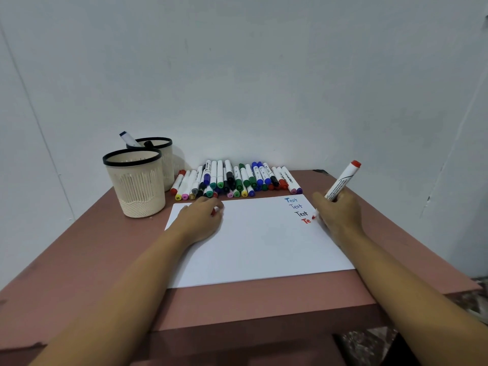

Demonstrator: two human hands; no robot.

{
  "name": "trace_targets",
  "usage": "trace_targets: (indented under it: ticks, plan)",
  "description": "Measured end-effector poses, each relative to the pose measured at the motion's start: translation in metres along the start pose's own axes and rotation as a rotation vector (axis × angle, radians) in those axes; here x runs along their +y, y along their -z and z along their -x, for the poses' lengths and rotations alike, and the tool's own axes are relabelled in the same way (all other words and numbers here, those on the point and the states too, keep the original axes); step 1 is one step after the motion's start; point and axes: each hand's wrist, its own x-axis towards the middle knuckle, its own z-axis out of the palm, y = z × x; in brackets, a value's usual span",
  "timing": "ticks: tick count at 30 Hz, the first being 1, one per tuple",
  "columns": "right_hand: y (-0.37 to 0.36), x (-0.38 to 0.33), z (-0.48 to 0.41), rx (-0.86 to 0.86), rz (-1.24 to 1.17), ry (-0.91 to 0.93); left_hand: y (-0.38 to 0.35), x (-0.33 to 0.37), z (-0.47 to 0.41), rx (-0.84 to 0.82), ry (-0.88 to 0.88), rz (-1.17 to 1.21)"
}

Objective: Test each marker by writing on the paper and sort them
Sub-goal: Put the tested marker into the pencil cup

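A white sheet of paper (253,241) lies on the pinkish-brown table (92,260). Its top right corner carries the word "Test" in blue, pale blue and black, and below them the red letters "Te". My right hand (338,210) grips a red marker (342,180) whose tip touches the paper beside the red letters. My left hand (202,219) rests on the paper's left part and pinches a small red cap (214,211). A pile of several capped markers (235,179) lies along the paper's far edge.
Two cream cups with black rims stand at the back left: the front cup (136,180) and the rear cup (161,159), which holds a blue-ended marker (129,138) and a black one. A pale wall rises right behind the table.
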Motion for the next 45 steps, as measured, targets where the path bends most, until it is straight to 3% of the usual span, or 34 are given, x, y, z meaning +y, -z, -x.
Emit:
trace_targets:
  ticks: [15,21,29,35,42,45]
  plan:
    - [0.0001,-0.0028,0.0031,-0.055,-0.003,-0.038,0.0004,0.0007,0.0002,0.001,0.007,0.005]
    - [0.0016,-0.0028,0.0013,0.014,-0.056,-0.089,0.0005,0.0005,0.0001,-0.004,0.008,0.006]
    - [0.0003,-0.0042,0.0026,0.019,0.045,0.004,0.0008,0.0005,0.0002,-0.006,0.005,0.002]
    - [0.0010,-0.0044,0.0029,0.000,-0.075,-0.071,0.0019,0.0018,-0.0003,-0.018,0.010,0.006]
    - [-0.0001,0.0011,0.0000,0.017,0.010,-0.023,0.0040,0.0040,0.0025,-0.013,0.015,0.003]
    - [0.0004,0.0005,-0.0014,0.027,-0.074,-0.076,0.0050,0.0038,0.0022,0.005,0.018,0.016]
